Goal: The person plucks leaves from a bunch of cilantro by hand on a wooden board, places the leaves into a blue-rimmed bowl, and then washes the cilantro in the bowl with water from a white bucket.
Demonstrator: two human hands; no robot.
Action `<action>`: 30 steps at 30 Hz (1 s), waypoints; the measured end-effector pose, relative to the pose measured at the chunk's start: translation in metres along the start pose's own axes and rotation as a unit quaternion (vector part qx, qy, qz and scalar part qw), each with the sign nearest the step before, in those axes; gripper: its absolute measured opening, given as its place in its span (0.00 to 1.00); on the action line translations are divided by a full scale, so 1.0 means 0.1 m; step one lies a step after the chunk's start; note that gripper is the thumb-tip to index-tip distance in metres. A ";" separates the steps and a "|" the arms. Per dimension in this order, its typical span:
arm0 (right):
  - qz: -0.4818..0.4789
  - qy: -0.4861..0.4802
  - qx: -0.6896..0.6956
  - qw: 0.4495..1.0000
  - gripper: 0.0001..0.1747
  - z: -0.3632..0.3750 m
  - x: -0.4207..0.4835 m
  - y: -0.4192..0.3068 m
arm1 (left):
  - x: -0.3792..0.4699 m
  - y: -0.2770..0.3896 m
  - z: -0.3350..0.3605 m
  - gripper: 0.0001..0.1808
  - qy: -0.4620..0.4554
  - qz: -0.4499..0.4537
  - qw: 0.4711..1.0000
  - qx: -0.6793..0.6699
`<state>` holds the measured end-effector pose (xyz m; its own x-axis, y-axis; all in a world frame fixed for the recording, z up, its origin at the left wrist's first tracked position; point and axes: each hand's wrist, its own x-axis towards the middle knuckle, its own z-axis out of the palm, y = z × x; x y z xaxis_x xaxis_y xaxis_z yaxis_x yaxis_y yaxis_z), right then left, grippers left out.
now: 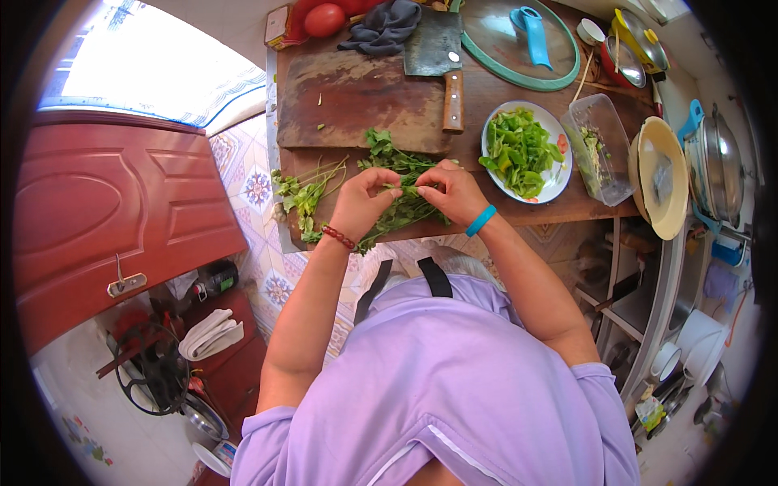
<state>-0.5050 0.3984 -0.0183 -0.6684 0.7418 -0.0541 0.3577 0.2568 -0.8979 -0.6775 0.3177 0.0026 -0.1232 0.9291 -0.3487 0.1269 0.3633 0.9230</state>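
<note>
My left hand (363,199) and my right hand (454,192) meet over the table's near edge. Each pinches a small sprig of leafy green herb (409,191) between thumb and fingertips. Beneath them spreads a bunch of the same herb (401,217), which looks like coriander; my hands hide part of it. Left of my left hand lies a smaller heap of stems and yellowish leaves (307,197). Just beyond the bunch is a worn wooden chopping board (358,109) with a few green scraps. A cleaver (433,45) rests across its right corner, its wooden handle towards me.
To the right stand a plate of cut green peppers (523,155), a clear plastic box (611,164) with scraps and a cream basin (662,206). A glass lid (510,36), dark cloth (386,27) and tomato (324,20) lie at the back. A red door (121,206) is left.
</note>
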 end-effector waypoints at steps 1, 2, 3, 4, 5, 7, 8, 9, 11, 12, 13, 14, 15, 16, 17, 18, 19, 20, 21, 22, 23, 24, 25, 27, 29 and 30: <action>-0.005 0.003 0.002 1.000 0.05 0.00 0.00 0.01 | 0.00 -0.02 0.01 0.15 0.018 0.033 0.998 0.048; -0.011 0.006 -0.007 1.000 0.05 0.01 0.00 0.02 | 0.01 -0.03 0.04 0.14 0.036 0.066 0.993 0.095; -0.018 0.007 -0.015 1.000 0.04 0.02 0.01 0.03 | 0.00 -0.04 0.06 0.14 0.056 0.097 0.984 0.142; -0.024 0.009 -0.024 0.999 0.04 0.02 0.01 0.02 | 0.00 -0.04 0.11 0.13 0.092 0.131 0.967 0.199; -0.033 0.008 -0.027 0.999 0.04 0.03 0.01 0.01 | -0.01 -0.03 0.16 0.12 0.128 0.163 0.944 0.256; -0.052 0.005 -0.033 0.998 0.03 0.05 -0.02 -0.04 | -0.01 -0.06 0.17 0.10 0.199 0.188 0.910 0.310; -0.043 0.009 -0.028 0.999 0.03 0.05 -0.04 -0.04 | 0.01 -0.10 0.14 0.09 0.235 0.183 0.903 0.310; -0.035 0.014 -0.025 0.999 0.03 0.02 -0.05 -0.02 | 0.04 -0.13 0.12 0.08 0.271 0.179 0.894 0.308; -0.022 0.030 -0.021 0.999 0.03 0.00 -0.06 0.01 | 0.03 -0.10 -0.11 0.06 0.291 0.170 0.891 0.303; -0.019 0.041 -0.019 0.999 0.03 0.00 -0.05 0.02 | -0.02 0.00 -0.22 0.05 0.309 0.159 0.889 0.300; -0.020 0.050 -0.017 0.998 0.03 0.00 -0.02 0.02 | -0.05 0.00 -0.36 0.04 0.326 0.124 0.888 0.300; -0.005 0.056 -0.008 0.998 0.03 0.02 0.00 0.04 | -0.06 -0.01 -0.48 0.04 0.342 0.089 0.886 0.299; 0.008 0.058 0.002 0.998 0.03 0.06 0.02 0.06 | -0.09 -0.05 -0.61 0.04 0.351 0.089 0.867 0.342; 0.022 0.062 0.010 0.998 0.03 0.08 0.04 0.07 | -0.09 -0.12 -0.72 0.04 0.357 0.089 0.847 0.383; 0.040 0.061 0.020 0.997 0.03 0.09 0.06 0.06 | -0.10 -0.19 -0.79 0.04 0.361 0.089 0.826 0.424; 0.059 0.060 0.028 0.996 0.03 0.09 0.08 0.06 | -0.11 -0.28 -0.84 0.05 0.366 0.090 0.811 0.447; 0.076 0.060 0.036 0.995 0.04 0.10 0.10 0.04 | -0.12 -0.35 -0.88 0.05 0.372 0.091 0.795 0.470; 0.028 0.100 -0.025 0.994 0.04 0.10 0.12 0.03 | -0.12 -0.42 -0.91 0.05 0.378 0.092 0.778 0.493; -0.016 0.141 -0.087 0.986 0.05 0.10 0.12 0.02 | -0.13 -0.41 -0.90 0.05 0.376 0.073 0.785 0.487; -0.061 0.181 -0.148 0.970 0.06 0.10 0.12 0.01 | -0.15 -0.39 -0.88 0.06 0.373 0.053 0.792 0.481; -0.058 0.163 -0.147 0.974 0.06 0.09 0.09 -0.02 | -0.17 -0.37 -0.85 0.06 0.370 0.034 0.798 0.475; -0.056 0.145 -0.147 0.977 0.07 0.07 0.05 -0.09 | -0.18 -0.39 -0.81 0.06 0.386 0.055 0.773 0.500; -0.053 0.126 -0.147 0.980 0.08 0.06 0.02 -0.13 | -0.19 -0.41 -0.77 0.07 0.401 0.075 0.748 0.524; -0.082 0.048 -0.160 0.983 0.09 0.09 -0.04 -0.07 | -0.21 -0.45 -0.73 0.07 0.419 0.104 0.722 0.541; -0.079 -0.003 -0.178 0.981 0.10 0.11 -0.09 -0.03 | -0.21 -0.48 -0.70 0.08 0.425 0.122 0.725 0.529; -0.062 -0.014 -0.189 0.980 0.11 0.13 -0.11 -0.03 | -0.21 -0.52 -0.71 0.07 0.411 0.108 0.749 0.508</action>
<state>-0.5070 0.3814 -0.0206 -0.7384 0.6738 0.0286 0.4841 0.5591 -0.6731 -0.7514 0.2739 -0.0266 -0.5034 0.7688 0.3944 0.8635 0.4641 0.1974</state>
